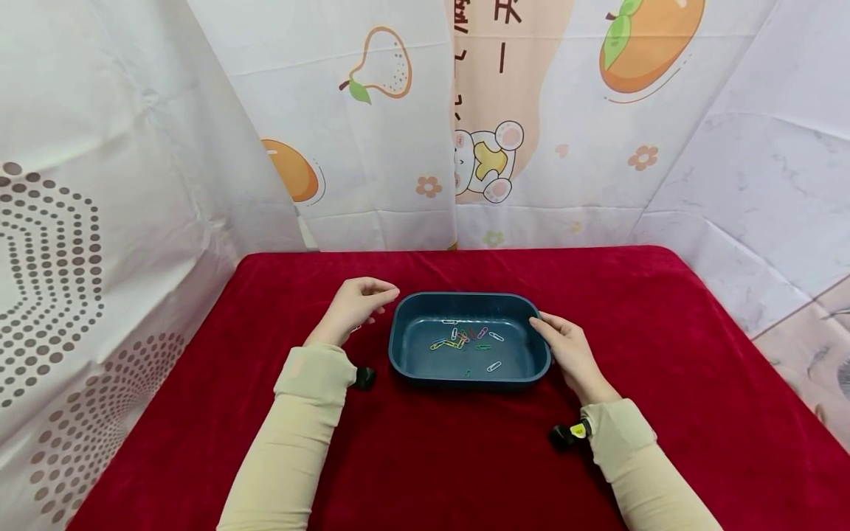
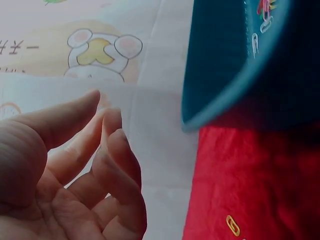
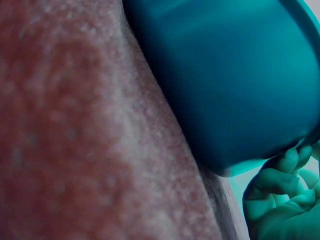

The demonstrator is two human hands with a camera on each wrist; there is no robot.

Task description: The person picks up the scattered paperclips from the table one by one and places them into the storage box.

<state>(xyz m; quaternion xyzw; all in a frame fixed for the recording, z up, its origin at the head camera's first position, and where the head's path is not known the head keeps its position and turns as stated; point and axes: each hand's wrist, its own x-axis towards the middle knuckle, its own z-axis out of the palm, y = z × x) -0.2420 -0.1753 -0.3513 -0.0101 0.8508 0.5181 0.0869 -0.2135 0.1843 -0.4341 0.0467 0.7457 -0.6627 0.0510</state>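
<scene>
A dark blue rectangular plastic basin [image 1: 468, 380] stands on the red cloth. Inside it, several coloured paper clips [image 1: 460, 341] lie scattered, bunched toward the middle. My right hand [image 1: 569, 352] grips the basin's right end, thumb over the rim; in the right wrist view its curled fingers [image 3: 287, 161] are against the outer wall. Just left of the basin, my left hand [image 1: 357, 306] is raised with loosely bent fingers. Its thumb [image 2: 75, 115] and index fingertip come close together with nothing visible between them. A yellow paper clip [image 2: 233, 225] lies on the cloth near this hand.
Red velvet cloth [image 1: 465, 457] covers the table. Behind it hangs a white printed curtain [image 1: 398, 162], with more sheeting on the left [image 1: 133, 184] and right sides. Black wrist cameras are strapped at both cuffs, close above the cloth.
</scene>
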